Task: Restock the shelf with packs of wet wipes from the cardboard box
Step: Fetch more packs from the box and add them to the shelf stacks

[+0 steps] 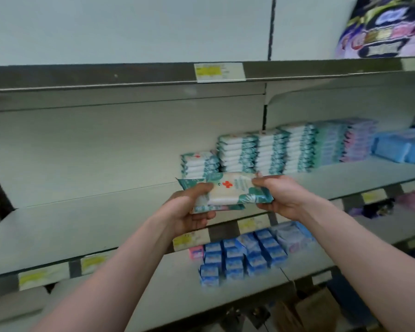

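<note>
- Our left hand (pixel 189 212) grips one end of the packs (pixel 228 190), fingers curled round it. Our right hand (pixel 278 195) grips the other end the same way.
- We hold at least two packs, one on the other; the lower one shows only as an edge.
- The packs hang in the air just in front of the short stack (pixel 199 165), a little below its top and not touching it.
- The short stack sits on the shelf (pixel 94 212). The tall stacks (pixel 261 149) stand close against its right side.
- As we judge it, the step in hand is setting these packs on the short stack to bring it nearer the height of its neighbours.
- To do it well, we should keep the packs flat and squared together and lift them clear of the short stack's top.
- We should then lower them printed face up, ends in line with those below, and draw our fingers out sideways so nothing slides.
- The packs look soft and slick, so a loose grip could let the lower one slip out.
- A red cross shows on our top pack and on top of the short stack. The words are too blurred to read, and we make out no brand.
- The yellow tag (pixel 219 71) on the shelf edge above the short stack is unreadable too.
- Blue packs (pixel 237 255) lie on the shelf below the short stack.
- Well below it, to the right, a brown shape (pixel 307 305) may be the box; we cannot tell.
</note>
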Action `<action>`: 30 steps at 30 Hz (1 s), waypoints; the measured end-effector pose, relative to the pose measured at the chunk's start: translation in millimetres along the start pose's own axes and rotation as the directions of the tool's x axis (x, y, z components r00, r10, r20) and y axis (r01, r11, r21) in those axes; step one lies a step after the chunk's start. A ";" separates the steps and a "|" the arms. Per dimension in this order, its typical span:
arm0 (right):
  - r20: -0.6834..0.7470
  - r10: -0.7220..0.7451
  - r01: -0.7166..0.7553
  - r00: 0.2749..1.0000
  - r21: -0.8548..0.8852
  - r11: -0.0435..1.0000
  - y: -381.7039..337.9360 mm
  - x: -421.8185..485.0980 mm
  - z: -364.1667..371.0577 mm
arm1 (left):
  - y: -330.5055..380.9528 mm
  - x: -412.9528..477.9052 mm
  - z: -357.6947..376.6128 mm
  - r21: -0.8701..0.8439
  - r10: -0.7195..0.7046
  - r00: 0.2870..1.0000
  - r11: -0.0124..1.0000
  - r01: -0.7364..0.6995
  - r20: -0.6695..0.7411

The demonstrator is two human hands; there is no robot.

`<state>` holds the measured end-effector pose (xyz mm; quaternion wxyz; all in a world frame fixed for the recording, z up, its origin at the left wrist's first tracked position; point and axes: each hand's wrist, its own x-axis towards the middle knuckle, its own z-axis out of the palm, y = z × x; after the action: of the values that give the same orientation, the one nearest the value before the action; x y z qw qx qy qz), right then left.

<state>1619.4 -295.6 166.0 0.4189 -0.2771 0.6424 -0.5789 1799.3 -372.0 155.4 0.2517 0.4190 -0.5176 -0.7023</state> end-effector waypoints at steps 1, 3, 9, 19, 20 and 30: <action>0.029 -0.008 0.009 1.000 -0.007 1.000 -2.6 10.0 4.6 | 3.1 5.2 -1.7 -0.020 -0.001 1.000 1.000 0.001 -0.017; 0.085 -0.040 0.045 0.996 -0.056 0.997 -9.7 30.5 10.0 | 10.2 16.0 -3.6 -0.070 0.002 0.998 0.998 -0.006 -0.056; 0.243 -0.141 0.197 0.960 -0.227 0.954 -40.8 86.6 5.2 | 31.1 46.4 -3.6 -0.186 0.003 0.988 0.982 -0.032 -0.156; 0.762 -0.400 0.807 0.510 -0.585 -0.085 -74.1 129.9 12.9 | 54.5 87.4 0.7 -0.254 -0.004 0.939 0.963 -0.089 -0.343; 0.797 -0.380 0.793 0.469 -0.570 -0.218 -75.7 133.5 18.2 | 58.5 91.6 0.8 -0.254 -0.002 0.938 0.963 -0.093 -0.348; 0.782 -0.496 0.729 0.378 -0.582 -0.362 -73.8 181.6 53.2 | 80.8 127.7 -19.0 -0.317 -0.012 0.944 0.943 -0.099 -0.330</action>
<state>1565.5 -488.5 199.7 -0.1947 -0.8199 0.5221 -0.1311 1742.3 -509.6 187.2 0.4161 0.4700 -0.3532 -0.6937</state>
